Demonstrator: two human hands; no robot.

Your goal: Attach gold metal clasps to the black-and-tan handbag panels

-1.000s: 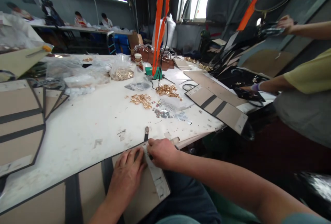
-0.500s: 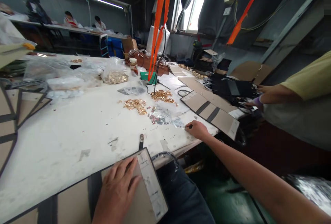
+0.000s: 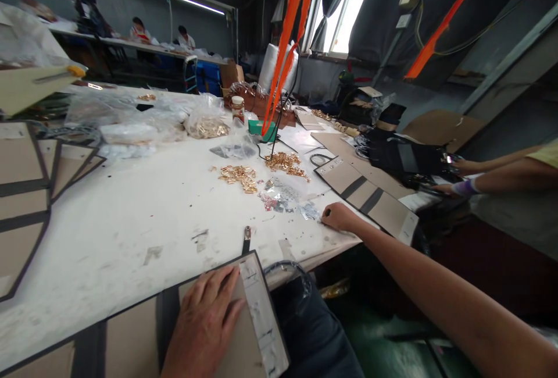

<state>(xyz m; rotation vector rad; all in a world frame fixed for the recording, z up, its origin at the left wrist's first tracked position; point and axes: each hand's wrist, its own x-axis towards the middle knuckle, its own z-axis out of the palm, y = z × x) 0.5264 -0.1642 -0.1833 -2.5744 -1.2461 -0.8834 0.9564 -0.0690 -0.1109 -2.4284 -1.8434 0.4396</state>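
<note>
My left hand (image 3: pixel 209 314) lies flat, fingers stretched, on a beige panel (image 3: pixel 133 331) with dark strips and a pale band along its right end. The panel rests at the table's front edge, over my lap. From its upper edge juts a dark strap with a metal end (image 3: pixel 247 239). My right hand (image 3: pixel 339 217) is curled at the table's right side, fingertips pinched low to the surface; what they hold, if anything, is hidden. Just left of it are small, flat, silvery pieces (image 3: pixel 309 210) by a clear plastic bag (image 3: pixel 283 192).
Gold metal fittings lie in two heaps (image 3: pixel 285 163) (image 3: pixel 239 178). More beige panels stand at left (image 3: pixel 21 157) and right (image 3: pixel 370 200). Orange straps (image 3: pixel 288 40) and black cords hang over the table. A co-worker's arms (image 3: pixel 488 183) reach in from the right over black material (image 3: pixel 396 154).
The view has turned slightly left, so everything sits farther right. My left hand stays flat on the panel; my right hand remains beside the small pieces, its fingers slightly more curled.
</note>
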